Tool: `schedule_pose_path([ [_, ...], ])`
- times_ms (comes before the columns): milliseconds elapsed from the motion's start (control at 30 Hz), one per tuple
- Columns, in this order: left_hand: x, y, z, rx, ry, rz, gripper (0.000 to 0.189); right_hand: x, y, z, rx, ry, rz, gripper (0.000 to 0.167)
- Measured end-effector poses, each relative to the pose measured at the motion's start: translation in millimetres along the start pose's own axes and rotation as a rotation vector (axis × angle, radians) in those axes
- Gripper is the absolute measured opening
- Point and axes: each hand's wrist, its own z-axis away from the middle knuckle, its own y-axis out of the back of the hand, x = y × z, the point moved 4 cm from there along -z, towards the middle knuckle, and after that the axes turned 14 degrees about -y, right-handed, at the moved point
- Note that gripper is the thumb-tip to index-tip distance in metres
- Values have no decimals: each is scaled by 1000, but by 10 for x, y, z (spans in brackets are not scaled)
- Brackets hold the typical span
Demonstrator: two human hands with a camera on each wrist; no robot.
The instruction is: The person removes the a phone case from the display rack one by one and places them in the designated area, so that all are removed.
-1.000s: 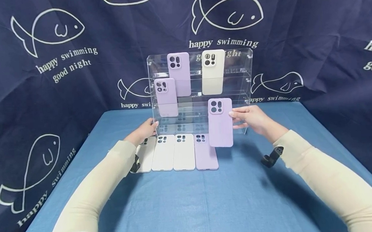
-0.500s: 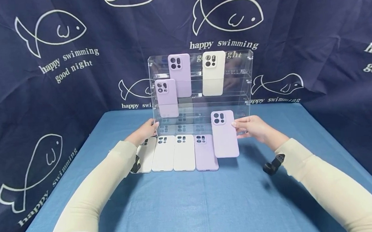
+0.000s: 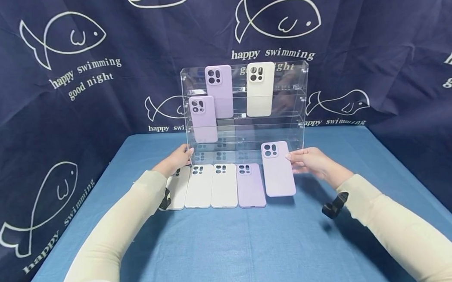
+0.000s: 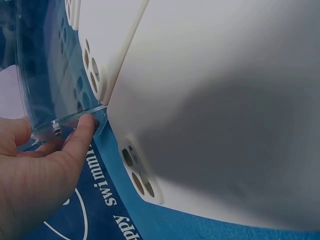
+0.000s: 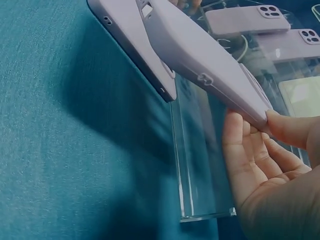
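A lilac phone case [image 3: 279, 174] hangs tilted over the table, its right edge pinched between the thumb and fingers of my right hand [image 3: 314, 165]. In the right wrist view the held case [image 5: 210, 62] partly overlaps another lilac case [image 5: 132, 42] on the table. My left hand [image 3: 175, 159] grips the lower left side of the clear acrylic display stand [image 3: 245, 133]. Seen from the left wrist, thumb and fingers of this hand [image 4: 50, 170] lie around the stand's side panel [image 4: 80, 116]. A lilac case [image 3: 251, 187] lies flat just left of the held one.
Several white phone cases [image 3: 223, 186] lie in a row before the stand. On its shelves lean two lilac cases [image 3: 220, 94] and a cream case [image 3: 259, 91]. A blue cloth [image 3: 232, 248] covers the table; a dark fish-print curtain [image 3: 165, 37] hangs behind.
My right hand has lowered the lilac case from in front of the stand, down and slightly to the right, beside the row. The left hand stays on the stand.
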Motion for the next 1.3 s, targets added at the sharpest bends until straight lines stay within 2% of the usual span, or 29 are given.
schedule_pose_path([
  [267,-20,-6,12,2,14,19,58,143,3,-61,-21,-55,-23,51],
  [500,-13,-13,17,0,7,23,57,257,9,-114,-50,-63,-35,43],
  [700,-9,-3,14,7,7,7,56,305,-25,-148,-74,-66,-33,51],
  [1100,3,-6,22,9,9,-12,57,366,-88,-229,4,-114,-3,48],
  [1300,-10,-7,-3,8,15,18,59,376,-109,-236,23,-134,13,47],
])
